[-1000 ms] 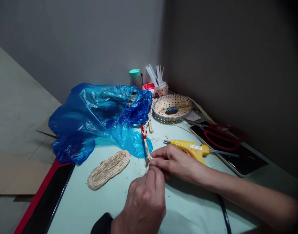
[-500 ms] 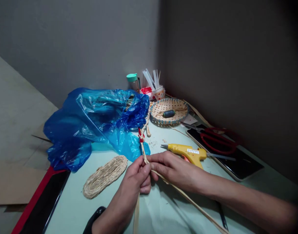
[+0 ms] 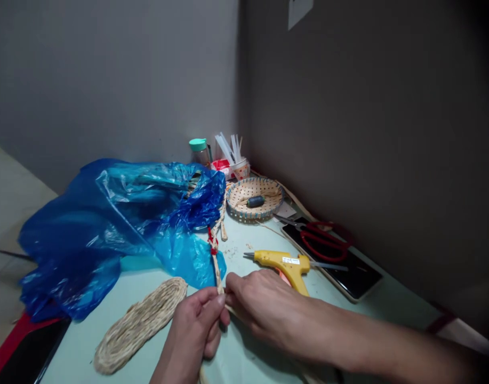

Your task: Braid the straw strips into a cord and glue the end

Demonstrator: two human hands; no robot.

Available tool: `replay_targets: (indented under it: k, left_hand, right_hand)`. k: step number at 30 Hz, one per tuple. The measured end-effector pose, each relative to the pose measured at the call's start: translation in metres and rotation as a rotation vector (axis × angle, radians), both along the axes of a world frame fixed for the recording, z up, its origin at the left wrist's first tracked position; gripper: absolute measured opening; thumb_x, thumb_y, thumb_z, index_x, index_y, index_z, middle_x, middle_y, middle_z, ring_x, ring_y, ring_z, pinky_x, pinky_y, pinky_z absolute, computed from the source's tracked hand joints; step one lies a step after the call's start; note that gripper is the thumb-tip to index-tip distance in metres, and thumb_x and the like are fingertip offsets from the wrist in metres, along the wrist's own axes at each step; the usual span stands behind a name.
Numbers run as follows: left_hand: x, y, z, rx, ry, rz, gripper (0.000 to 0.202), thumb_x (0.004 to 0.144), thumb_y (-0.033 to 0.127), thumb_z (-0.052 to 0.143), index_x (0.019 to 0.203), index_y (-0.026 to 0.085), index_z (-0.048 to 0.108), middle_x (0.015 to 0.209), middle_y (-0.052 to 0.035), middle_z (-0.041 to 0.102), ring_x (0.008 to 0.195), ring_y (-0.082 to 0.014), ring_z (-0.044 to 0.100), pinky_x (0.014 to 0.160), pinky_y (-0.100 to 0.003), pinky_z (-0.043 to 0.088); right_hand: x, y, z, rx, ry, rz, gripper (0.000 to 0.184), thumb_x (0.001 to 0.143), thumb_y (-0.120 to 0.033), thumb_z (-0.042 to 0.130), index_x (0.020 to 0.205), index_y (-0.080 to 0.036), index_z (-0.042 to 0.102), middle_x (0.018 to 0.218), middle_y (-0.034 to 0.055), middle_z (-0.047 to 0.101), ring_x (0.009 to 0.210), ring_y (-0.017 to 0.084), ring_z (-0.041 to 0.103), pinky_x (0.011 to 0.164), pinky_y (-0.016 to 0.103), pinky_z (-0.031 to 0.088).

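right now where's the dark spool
In the head view, the spool lies inside the woven basket, right of the blue bag and beyond the yellow glue gun.

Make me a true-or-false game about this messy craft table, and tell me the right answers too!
1. The left hand is pinching the pale braid. True.
2. The glue gun is blue. False: it is yellow, with a white label on its side.
3. The dark thread spool lies in the round woven basket. True.
4. The red-handled scissors lie on top of the oval straw piece. False: they lie partly over the phone, and the oval straw piece is on the other side of the braid.
5. The jar at the back has a blue-green lid. True.
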State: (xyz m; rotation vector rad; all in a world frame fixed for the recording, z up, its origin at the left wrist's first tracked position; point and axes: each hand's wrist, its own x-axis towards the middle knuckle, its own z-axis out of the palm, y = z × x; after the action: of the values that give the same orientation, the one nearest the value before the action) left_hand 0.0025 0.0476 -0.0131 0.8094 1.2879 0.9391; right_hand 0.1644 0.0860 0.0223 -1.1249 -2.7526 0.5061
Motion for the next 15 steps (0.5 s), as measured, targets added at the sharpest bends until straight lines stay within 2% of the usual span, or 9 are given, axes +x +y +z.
replay_targets:
  k: [6, 9, 10, 11, 13, 15]
  left_hand:
    - [0.004, -0.001, -0.001, 0.155, 0.173, 0.077, 0.039, 0.072, 0.051, 0.069, 0.067, 0.016, 0.054, 0.052, 0.0056, 0.048, 0.037, -0.0027, 0.025, 0.039, -0.019, 0.011]
    - [0.003, -0.001, -0.001, 0.18, 0.183, 0.087, 0.041, 0.072, 0.055, 0.068, 0.066, 0.016, 0.053, 0.053, 0.0058, 0.047, 0.038, -0.0026, 0.024, 0.039, -0.019, 0.011]
    - [0.003, -0.001, -0.001, 0.177, 0.172, 0.082, 0.042, 0.072, 0.055, 0.067, 0.066, 0.016, 0.053, 0.052, 0.0062, 0.046, 0.038, -0.002, 0.023, 0.039, -0.019, 0.01]
    - [0.002, -0.001, -0.001, 0.172, 0.155, 0.075, 0.043, 0.073, 0.055, 0.067, 0.066, 0.016, 0.053, 0.051, 0.0069, 0.044, 0.037, -0.0014, 0.022, 0.039, -0.019, 0.009]
    - [0.002, -0.001, -0.001, 0.156, 0.107, 0.072, 0.042, 0.073, 0.054, 0.067, 0.066, 0.015, 0.052, 0.049, 0.0078, 0.042, 0.035, -0.0006, 0.021, 0.039, -0.018, 0.008]
    - [0.002, -0.001, 0.0, 0.14, 0.046, 0.088, 0.041, 0.071, 0.052, 0.07, 0.067, 0.015, 0.053, 0.049, 0.0078, 0.042, 0.035, 0.0, 0.019, 0.039, -0.018, 0.008]
  right_hand:
    - [0.006, 0.006, 0.022, 0.039, -0.018, -0.008, 0.021, 0.092, -0.028, 0.042, 0.085, -0.018, 0.058, 0.068, 0.005, 0.065, 0.055, 0.014, 0.054, 0.046, 0.027, 0.019]
    - [0.02, 0.024, 0.035, 0.049, -0.026, -0.06, 0.02, 0.094, -0.028, 0.043, 0.087, -0.02, 0.06, 0.075, 0.0022, 0.067, 0.061, 0.011, 0.057, 0.048, 0.022, 0.027]
    - [0.026, 0.035, 0.04, 0.094, -0.059, -0.125, 0.017, 0.094, -0.026, 0.045, 0.092, -0.021, 0.061, 0.079, 0.0012, 0.067, 0.064, 0.01, 0.059, 0.051, 0.02, 0.032]
    - [0.033, 0.048, 0.045, 0.198, -0.168, -0.264, 0.015, 0.093, -0.024, 0.046, 0.095, -0.02, 0.061, 0.08, 0.0011, 0.067, 0.067, 0.01, 0.06, 0.055, 0.019, 0.036]
    - [0.048, 0.076, 0.053, 0.305, -0.257, -0.447, 0.026, 0.098, -0.019, 0.036, 0.107, -0.012, 0.059, 0.092, 0.0117, 0.066, 0.081, 0.017, 0.063, 0.066, 0.025, 0.042]
    - [0.06, 0.104, 0.053, 0.332, -0.352, -0.568, 0.029, 0.098, -0.021, 0.037, 0.11, -0.005, 0.058, 0.098, 0.0178, 0.064, 0.088, 0.022, 0.063, 0.072, 0.032, 0.047]
